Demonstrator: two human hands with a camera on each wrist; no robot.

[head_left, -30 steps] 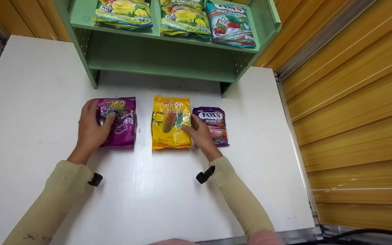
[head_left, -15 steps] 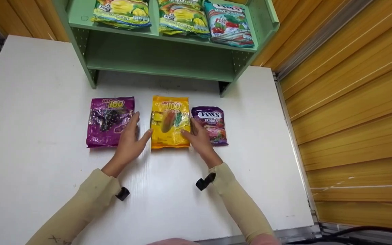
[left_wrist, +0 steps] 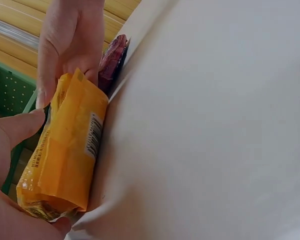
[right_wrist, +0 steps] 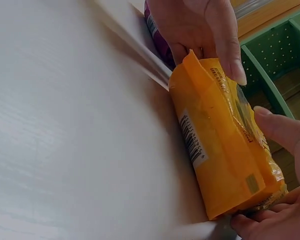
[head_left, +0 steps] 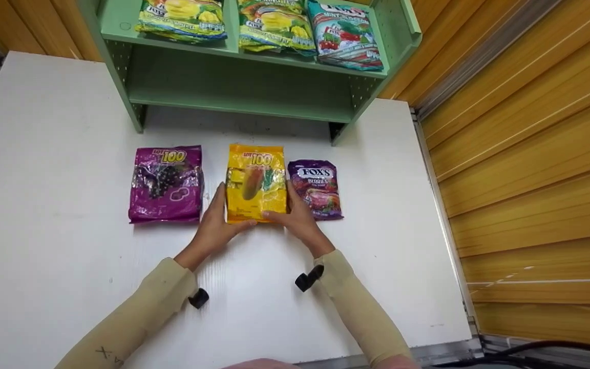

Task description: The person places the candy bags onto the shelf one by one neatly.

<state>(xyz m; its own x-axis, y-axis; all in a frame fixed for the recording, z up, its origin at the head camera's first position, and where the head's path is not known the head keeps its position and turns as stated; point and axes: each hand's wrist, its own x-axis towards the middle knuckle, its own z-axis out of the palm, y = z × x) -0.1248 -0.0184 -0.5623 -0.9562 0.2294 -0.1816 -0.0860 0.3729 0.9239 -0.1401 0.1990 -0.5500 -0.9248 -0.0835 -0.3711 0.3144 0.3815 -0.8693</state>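
Left hand [head_left: 213,228]: now gripping yellow bag [head_left: 255,177], leaving purple bag [head_left: 166,187]
Right hand [head_left: 300,220]: gripping opposite side
Berries bag [head_left: 321,189]: lying alongside

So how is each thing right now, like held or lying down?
Yellow bag: face up, held by both hands
Left hand: gripping the yellow bag's left side
Right hand: gripping its right side
Purple Lot 100 bag: lying face up, unheld
Fox's Berries bag: lying face up, unheld
Green shelf: standing upright
Teal bag: on the shelf
Two yellow-green bags: on the shelf
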